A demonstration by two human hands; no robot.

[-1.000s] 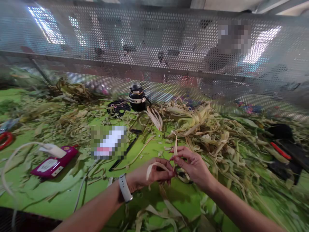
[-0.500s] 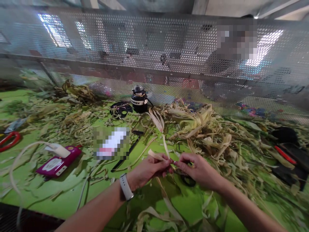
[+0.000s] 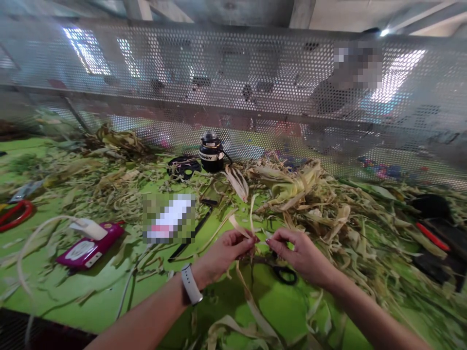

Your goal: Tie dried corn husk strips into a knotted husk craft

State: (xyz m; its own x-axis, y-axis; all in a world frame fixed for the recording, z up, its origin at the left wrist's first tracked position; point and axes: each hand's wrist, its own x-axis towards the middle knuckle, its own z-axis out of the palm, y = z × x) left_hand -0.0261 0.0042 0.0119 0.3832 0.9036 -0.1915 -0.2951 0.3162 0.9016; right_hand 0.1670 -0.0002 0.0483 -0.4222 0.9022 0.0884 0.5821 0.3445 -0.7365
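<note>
My left hand (image 3: 233,248), with a white watch band at the wrist, pinches narrow dried corn husk strips (image 3: 252,216). One strip stands up from the fingertips, and a wider piece leans out over the knuckles. Just to the right, a small gap away, the thumb and forefinger of my right hand (image 3: 297,253) are pressed together. Whatever lies between them is too small to make out. Below the right hand a black scissor handle loop (image 3: 285,276) rests on the green surface. A long curled husk strip (image 3: 255,306) lies below the left hand.
Heaped dried husks (image 3: 292,184) spread over the green table (image 3: 120,296). A black jar (image 3: 211,153) stands at the back before a perforated metal screen (image 3: 226,63). On the left are a blurred phone (image 3: 170,218), a purple plug block (image 3: 89,245) with cables, and red-handled scissors (image 3: 16,216).
My right hand has drawn slightly to the right, apart from the left fingertips, showing more of the black scissor loop. The left hand still grips the husk, now a little more upright.
</note>
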